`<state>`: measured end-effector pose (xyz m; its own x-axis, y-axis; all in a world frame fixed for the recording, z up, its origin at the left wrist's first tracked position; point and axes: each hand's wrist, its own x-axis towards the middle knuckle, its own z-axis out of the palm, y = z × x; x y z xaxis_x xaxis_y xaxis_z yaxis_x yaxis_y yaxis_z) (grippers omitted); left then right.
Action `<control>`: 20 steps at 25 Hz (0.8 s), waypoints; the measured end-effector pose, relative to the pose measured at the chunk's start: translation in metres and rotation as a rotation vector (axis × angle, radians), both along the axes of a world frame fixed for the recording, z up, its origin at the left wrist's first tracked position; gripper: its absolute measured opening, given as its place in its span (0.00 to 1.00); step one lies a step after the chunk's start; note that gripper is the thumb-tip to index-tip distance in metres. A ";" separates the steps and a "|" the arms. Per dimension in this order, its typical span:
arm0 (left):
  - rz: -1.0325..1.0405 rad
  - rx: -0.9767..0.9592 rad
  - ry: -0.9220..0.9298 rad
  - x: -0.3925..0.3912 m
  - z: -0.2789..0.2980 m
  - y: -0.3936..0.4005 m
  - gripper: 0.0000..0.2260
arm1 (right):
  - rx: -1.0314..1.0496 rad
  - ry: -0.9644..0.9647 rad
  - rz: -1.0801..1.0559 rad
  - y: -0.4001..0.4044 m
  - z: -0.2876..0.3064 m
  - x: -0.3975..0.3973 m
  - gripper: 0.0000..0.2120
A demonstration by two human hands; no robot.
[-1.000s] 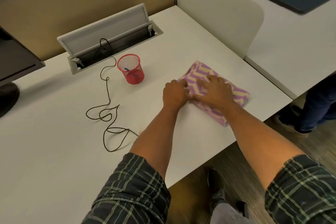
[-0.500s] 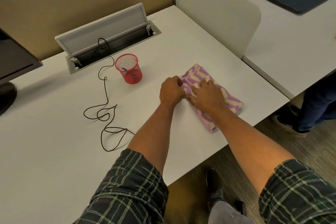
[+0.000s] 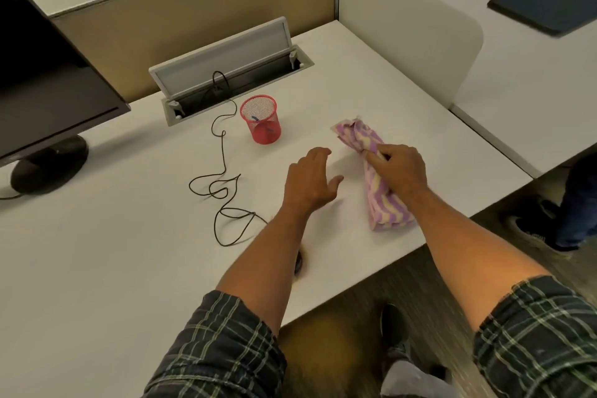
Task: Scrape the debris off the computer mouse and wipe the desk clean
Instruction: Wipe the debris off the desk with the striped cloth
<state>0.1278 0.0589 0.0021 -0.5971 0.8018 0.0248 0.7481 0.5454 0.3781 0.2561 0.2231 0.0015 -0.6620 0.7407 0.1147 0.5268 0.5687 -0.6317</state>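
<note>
A monitor (image 3: 48,81) stands far left, then a loose cable (image 3: 223,152) and a red cup (image 3: 261,119). The mouse (image 3: 299,263) is mostly hidden under the left forearm. The left hand (image 3: 310,179) hovers over the desk (image 3: 97,252), fingers relaxed, holding nothing. The right hand (image 3: 400,170) grips the bunched cloth (image 3: 381,200). I'd flatten it before wiping, sweeping toward the edge, clear of the cable.

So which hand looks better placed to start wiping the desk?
The right hand: it already grips the folded cloth lying on the desk. The left hand is open beside it, holding nothing.
</note>
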 end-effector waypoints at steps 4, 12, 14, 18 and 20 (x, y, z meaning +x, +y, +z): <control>-0.025 -0.116 0.080 0.003 0.008 -0.045 0.36 | 0.025 0.074 0.071 -0.015 0.008 0.008 0.20; 0.047 -0.155 0.075 0.019 0.011 -0.142 0.48 | 0.220 -0.100 0.215 -0.061 -0.001 0.000 0.18; 0.020 -0.193 0.060 0.019 0.009 -0.157 0.50 | 0.224 -0.130 0.222 -0.069 -0.003 -0.002 0.18; -0.052 -0.303 0.048 0.018 0.003 -0.173 0.51 | 0.231 -0.162 0.255 -0.078 -0.009 -0.002 0.16; -0.083 -0.330 0.058 0.019 0.001 -0.172 0.51 | 0.237 -0.172 0.250 -0.076 -0.010 -0.002 0.16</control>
